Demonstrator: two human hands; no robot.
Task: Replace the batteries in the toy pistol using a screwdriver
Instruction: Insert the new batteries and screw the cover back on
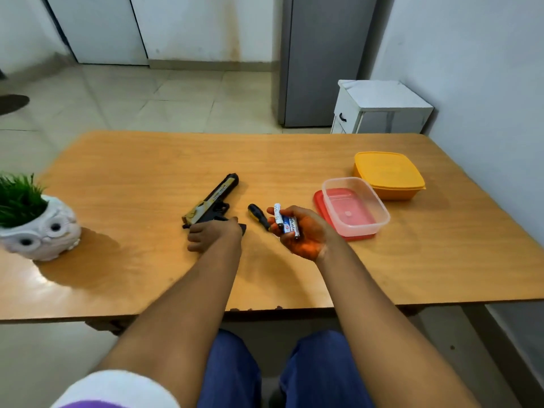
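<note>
Both hands were at work over the wooden table [147,160]: the left hand [212,235] curled down around the grip of the toy pistol [213,203], while the right hand [303,231] lay palm-up, fingers loosely cupped around a small cluster of batteries [287,222] — one of them standing up past the fingertips. The pistol lay flat near the table's middle, its barrel angled away from the person, black body with gold-toned panels. Just beside it, between the hands, rested a screwdriver [259,217] with a stubby black-and-yellow handle.

Judging by its moulded look, the pistol was probably light, hollow plastic — stiff, but liable to skid on the smooth, glossy tabletop unless pinned at the grip, its thickest part. The batteries, smooth wrapped cylinders, looked prone to rolling out of an open palm.

To the right sat a clear plastic tub [379,207] on a red lid [319,206], and behind it a closed yellow container [388,176]. At the left edge stood a white ceramic owl planter [44,231] with spiky green fronds.
</note>
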